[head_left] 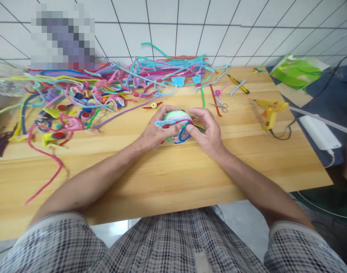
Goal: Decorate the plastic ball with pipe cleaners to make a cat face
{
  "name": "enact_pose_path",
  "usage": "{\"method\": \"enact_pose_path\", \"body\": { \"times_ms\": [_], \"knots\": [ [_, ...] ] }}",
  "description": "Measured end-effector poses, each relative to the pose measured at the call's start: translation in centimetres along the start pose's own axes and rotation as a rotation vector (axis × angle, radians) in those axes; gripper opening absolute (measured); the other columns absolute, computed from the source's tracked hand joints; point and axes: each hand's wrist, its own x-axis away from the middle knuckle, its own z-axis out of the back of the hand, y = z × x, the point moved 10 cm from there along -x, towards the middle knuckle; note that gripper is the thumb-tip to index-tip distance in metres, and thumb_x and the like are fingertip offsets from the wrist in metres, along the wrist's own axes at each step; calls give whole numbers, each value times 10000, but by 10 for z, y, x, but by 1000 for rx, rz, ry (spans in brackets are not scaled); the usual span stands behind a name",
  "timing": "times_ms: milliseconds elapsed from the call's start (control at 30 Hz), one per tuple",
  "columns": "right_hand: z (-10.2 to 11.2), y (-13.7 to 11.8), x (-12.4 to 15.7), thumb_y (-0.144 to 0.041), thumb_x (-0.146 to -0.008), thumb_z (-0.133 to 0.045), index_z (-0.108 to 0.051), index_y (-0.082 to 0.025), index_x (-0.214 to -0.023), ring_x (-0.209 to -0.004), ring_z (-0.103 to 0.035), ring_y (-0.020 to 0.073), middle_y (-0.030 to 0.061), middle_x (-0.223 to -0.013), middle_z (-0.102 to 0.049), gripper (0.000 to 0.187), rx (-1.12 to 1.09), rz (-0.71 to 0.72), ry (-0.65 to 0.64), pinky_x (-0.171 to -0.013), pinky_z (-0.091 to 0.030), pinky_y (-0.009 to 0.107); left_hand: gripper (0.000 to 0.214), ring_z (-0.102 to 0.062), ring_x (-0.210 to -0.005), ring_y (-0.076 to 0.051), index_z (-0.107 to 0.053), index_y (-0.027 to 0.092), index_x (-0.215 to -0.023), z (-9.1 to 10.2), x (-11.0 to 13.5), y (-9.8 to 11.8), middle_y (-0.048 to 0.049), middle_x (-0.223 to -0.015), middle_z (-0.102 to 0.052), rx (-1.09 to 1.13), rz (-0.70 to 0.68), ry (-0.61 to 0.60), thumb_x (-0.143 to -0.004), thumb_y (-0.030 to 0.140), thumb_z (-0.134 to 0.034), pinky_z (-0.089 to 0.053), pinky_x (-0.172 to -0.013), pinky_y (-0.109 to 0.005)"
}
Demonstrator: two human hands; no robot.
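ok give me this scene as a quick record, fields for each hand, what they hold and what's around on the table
left hand: grips the left side of the pipe-cleaner bundle
right hand: fingers on the bundle's right side
pipe-cleaner bundle: rounded, pale green top, blue and red loops
table: light wood
pipe-cleaner pile: many colours, far left to centre
glue gun: yellow, at the right, cord attached
scissors: small, beyond the right hand

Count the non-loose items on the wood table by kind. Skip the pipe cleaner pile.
glue gun: 1
scissors: 1
yellow-black cutter: 1
wrapped ball, held by left hand and right hand: 1
Total: 4
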Motion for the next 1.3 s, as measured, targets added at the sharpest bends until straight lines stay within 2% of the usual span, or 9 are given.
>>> {"method": "enact_pose_path", "body": {
  "times_ms": [300,433,533,700,833,1000,1167,1300],
  "knots": [
    [-7,6,2,-597,-1116,-841,-761,-298,-1559,-1417,-848,346,135,-1548,-877,540,4,-87,-57,-1232,-735,568,874,-819,-1162,-302,-724,253,-1470,-3,5,2,-95,-1342,-859,-50,0,-31,-899,835,-1036,-700,-1007,-425],
    [-7,9,2,-611,-1119,-833,-759,-303,-1557,-1420,-847,342,133,-1557,-876,540,2,-90,-64,-1243,-732,558,853,-811,-1155,-297,-707,259,-1491,-5,7,5,-97,-1350,-849,-49,-6,-37,-945,836,-1016,-701,-1005,-424],
    [-9,9,1,-693,-1126,-812,-756,-293,-1567,-1438,-838,344,144,-1586,-860,598,-20,-85,-82,-1251,-724,556,817,-798,-1162,-288,-709,269,-1482,-5,8,6,-90,-1356,-839,-53,-4,-41,-970,833,-1003,-691,-1009,-413],
    [-10,15,-2,-929,-1113,-763,-762,-295,-1576,-1441,-836,344,147,-1591,-856,785,-25,-143,-112,-1255,-721,542,791,-803,-1231,-324,-722,289,-1441,-2,6,1,-99,-1389,-847,-20,-18,-22,-954,842,-1009,-694,-1049,-451],
    [14,30,-17,-975,-1064,-803,-799,-275,-1520,-1439,-845,349,153,-1557,-884,835,-49,-191,-38,-1252,-725,545,694,-784,-1263,-330,-730,306,-1420,5,3,-4,-91,-1391,-833,-15,-37,35,-974,762,-1004,-687,-1115,-476],
    [43,38,-32,-772,-1033,-929,-870,-291,-1327,-1245,-887,336,93,-1305,-940,567,-64,-256,-8,-1191,-753,591,678,-765,-1276,-324,-721,310,-1448,11,-2,-10,-85,-1402,-802,-32,-69,91,-977,732,-966,-684,-1139,-483],
    [58,25,-17,-587,-1008,-971,-904,-298,-1195,-1130,-880,296,47,-1182,-940,351,-24,-355,-14,-1107,-741,499,745,-770,-1222,-304,-700,277,-1425,6,-2,-17,-84,-1360,-803,-68,-144,133,-958,808,-935,-694,-1091,-442],
    [94,32,-6,-453,-943,-939,-887,-289,-1075,-1060,-853,282,38,-1120,-931,217,147,-382,41,-1061,-700,489,747,-764,-1184,-284,-717,268,-1443,5,-2,-24,-74,-1342,-805,-74,-162,150,-974,809,-930,-692,-1047,-424]
  ]
}}
